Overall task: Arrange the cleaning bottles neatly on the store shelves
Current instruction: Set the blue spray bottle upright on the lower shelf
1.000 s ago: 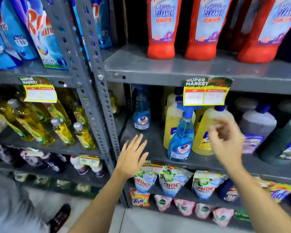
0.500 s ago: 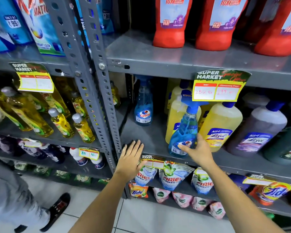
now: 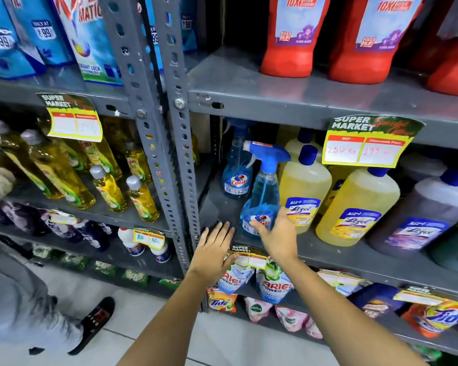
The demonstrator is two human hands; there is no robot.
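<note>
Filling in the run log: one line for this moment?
right hand: on front spray bottle | left hand: open, at shelf edge | second spray bottle: behind

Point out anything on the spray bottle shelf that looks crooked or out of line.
The front blue spray bottle leans left, out of line with the upright one behind it. The right hand is at its base; the left hand rests open on the shelf edge.

You can read "Colin" on the spray bottle [image 3: 261, 204]; right of it, "Lizol" on the yellow bottle [image 3: 303, 191]; above, "SUPER MARKET" on the price tag [image 3: 368, 143].
</note>
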